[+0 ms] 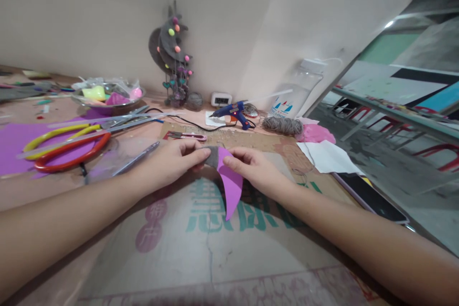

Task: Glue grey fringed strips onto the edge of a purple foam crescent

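Note:
Both hands meet over a cardboard sheet (201,244) on the table. My left hand (172,162) pinches the grey upper end of a curved, pointed foam piece (231,186), whose lower part is purple and tapers toward me. My right hand (256,167) pinches the same piece at its top right edge, thumb and fingers pressed on the purple foam. The grey part sits between the two sets of fingertips.
Large red and yellow scissors (68,146) lie at left on purple foam (14,146). A blue glue gun (233,112), small snips (186,136), a yarn bundle (283,125), a bowl of bits (107,95) and a hanging craft (174,57) stand behind. A dark tablet (373,196) lies right.

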Tool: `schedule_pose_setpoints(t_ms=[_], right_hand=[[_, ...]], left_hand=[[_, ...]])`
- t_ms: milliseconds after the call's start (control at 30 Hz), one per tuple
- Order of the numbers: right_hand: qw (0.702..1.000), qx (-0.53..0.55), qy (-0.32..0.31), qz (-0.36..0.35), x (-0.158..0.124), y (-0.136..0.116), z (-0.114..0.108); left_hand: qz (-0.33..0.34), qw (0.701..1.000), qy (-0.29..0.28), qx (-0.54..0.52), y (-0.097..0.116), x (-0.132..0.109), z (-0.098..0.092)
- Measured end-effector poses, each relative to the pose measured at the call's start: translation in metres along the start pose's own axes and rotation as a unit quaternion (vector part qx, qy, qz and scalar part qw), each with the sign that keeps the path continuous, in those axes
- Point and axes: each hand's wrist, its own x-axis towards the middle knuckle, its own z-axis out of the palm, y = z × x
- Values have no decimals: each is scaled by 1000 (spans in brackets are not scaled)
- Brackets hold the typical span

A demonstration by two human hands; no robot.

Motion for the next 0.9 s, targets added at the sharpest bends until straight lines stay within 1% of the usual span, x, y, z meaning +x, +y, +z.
schedule_pose_setpoints(t_ms=[67,200,367,500,600,700,767,833,900], right_hand=[[1000,0,-9,18,1,-1,2],[999,4,-3,33,2,-3,5],[999,12,3,37,3,-1,7],[999,4,-8,42,3,1,6],[1000,7,-5,24,3,0,4],[1000,14,21,4,2,-2,1],[999,21,46,4,3,-2,-1],[995,31,95,-6,5,0,-3],[986,35,157,-38,7,3,-7]], left_hand=[[10,1000,-7,0,0,0,1],[22,999,-24,-3,1,1,1],[27,999,-29,9,4,0,1],[25,999,-32,5,4,0,1],[17,999,-33,-12,4,-1,1],[10,999,-37,-25,4,-1,2],[11,999,-39,-28,4,-2,2],[9,999,-41,-28,4,-2,1],[7,999,-41,-20,5,-2,1]])
